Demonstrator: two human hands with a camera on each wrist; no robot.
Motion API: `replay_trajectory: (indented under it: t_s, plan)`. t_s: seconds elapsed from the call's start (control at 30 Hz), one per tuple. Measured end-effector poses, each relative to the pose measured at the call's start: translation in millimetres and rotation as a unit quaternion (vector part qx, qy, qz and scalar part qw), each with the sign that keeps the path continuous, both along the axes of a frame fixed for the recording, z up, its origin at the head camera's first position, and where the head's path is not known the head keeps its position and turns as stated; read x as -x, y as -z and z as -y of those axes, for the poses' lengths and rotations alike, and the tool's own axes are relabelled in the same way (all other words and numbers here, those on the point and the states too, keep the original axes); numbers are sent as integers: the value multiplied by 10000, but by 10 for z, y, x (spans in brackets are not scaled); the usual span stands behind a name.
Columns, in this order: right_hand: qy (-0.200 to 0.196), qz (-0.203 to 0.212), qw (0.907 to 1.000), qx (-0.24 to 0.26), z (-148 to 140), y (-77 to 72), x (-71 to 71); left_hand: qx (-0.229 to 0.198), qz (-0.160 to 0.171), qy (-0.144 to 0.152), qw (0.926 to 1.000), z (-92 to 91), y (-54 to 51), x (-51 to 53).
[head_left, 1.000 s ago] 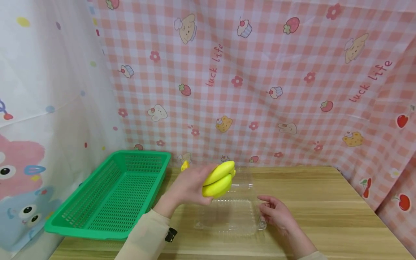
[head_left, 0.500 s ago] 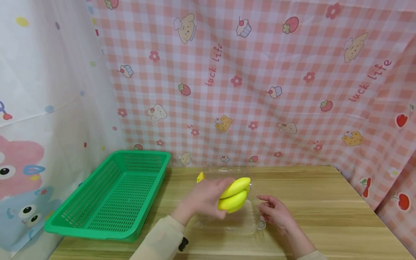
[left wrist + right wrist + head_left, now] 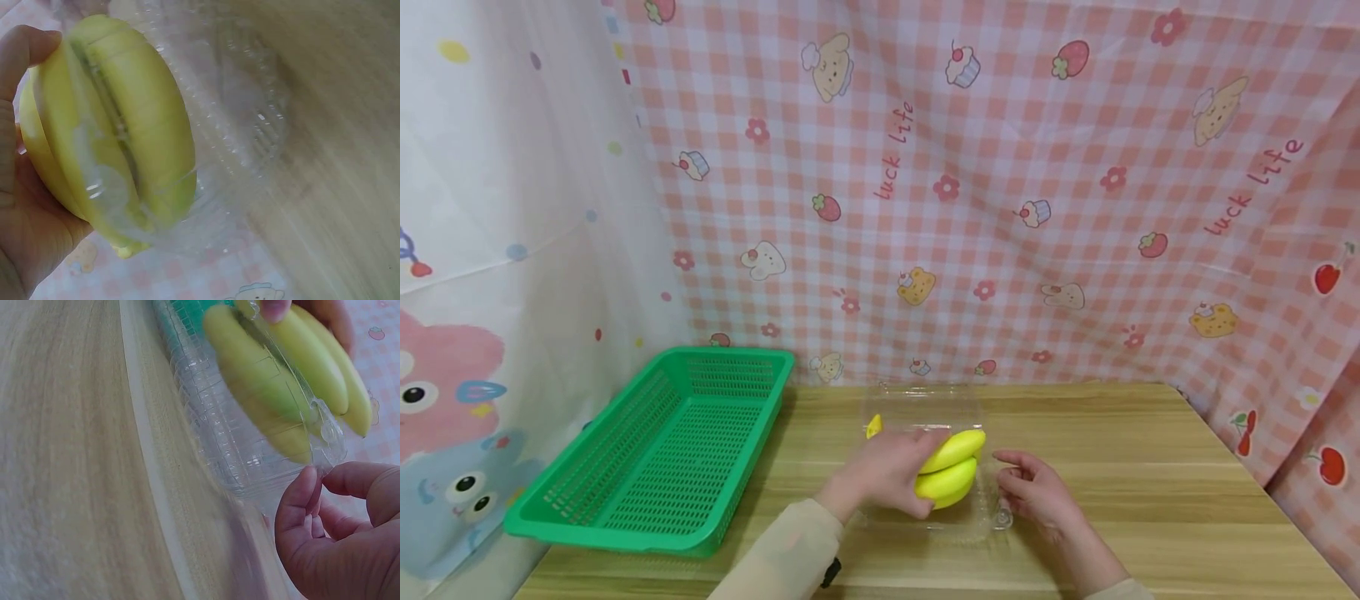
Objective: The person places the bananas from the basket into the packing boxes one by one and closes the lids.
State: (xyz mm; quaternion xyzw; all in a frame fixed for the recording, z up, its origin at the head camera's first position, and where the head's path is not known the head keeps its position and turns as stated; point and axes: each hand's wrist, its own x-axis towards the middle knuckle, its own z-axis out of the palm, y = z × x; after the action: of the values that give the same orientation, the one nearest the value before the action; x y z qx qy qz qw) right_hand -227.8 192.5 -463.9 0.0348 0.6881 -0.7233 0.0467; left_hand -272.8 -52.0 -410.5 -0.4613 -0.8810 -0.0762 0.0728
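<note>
Left hand: your left hand (image 3: 887, 471) grips the banana bunch from above, thumb on the near side, fingers over the far side.
Right hand: your right hand (image 3: 1041, 496) pinches the near right corner of the clear plastic clamshell (image 3: 981, 508), thumb and forefinger meeting at the rim; the other fingers curl in below, per the right wrist view.
Bananas: yellow banana bunch (image 3: 951, 483), at least three fruits, tips pointing toward your right hand. A yellow end pokes out on the far side of your left hand. Bunch sits partly down in the clamshell base; both wrist views show fruit through the clear wall. Can't tell whether it touches the bottom.
Clamshell: open, in front of you on the table, base toward you, ribbed walls. Round tab (image 3: 1002, 518) at the near right corner, just beside your right fingers.
Lid: clear lid (image 3: 925, 406) folded back on the far side, near the cloth.
Cuffs: cream sleeve (image 3: 790, 546) on your left arm, small black piece (image 3: 831, 572) at its underside.
Basket: green slotted basket (image 3: 677, 467) left of the clamshell, apart from it.
Table: wood-grain tabletop (image 3: 1112, 433).
Backdrop: pink checked cloth (image 3: 1000, 158) behind, white cartoon cloth (image 3: 550, 167) at left.
</note>
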Motion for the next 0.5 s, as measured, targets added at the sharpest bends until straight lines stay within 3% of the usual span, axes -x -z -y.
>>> replay_trajectory:
  t_s: [0.5]
  plan:
    - [30,39,9999,96,6,17,12,153,246,-42,9996,-57,108,10]
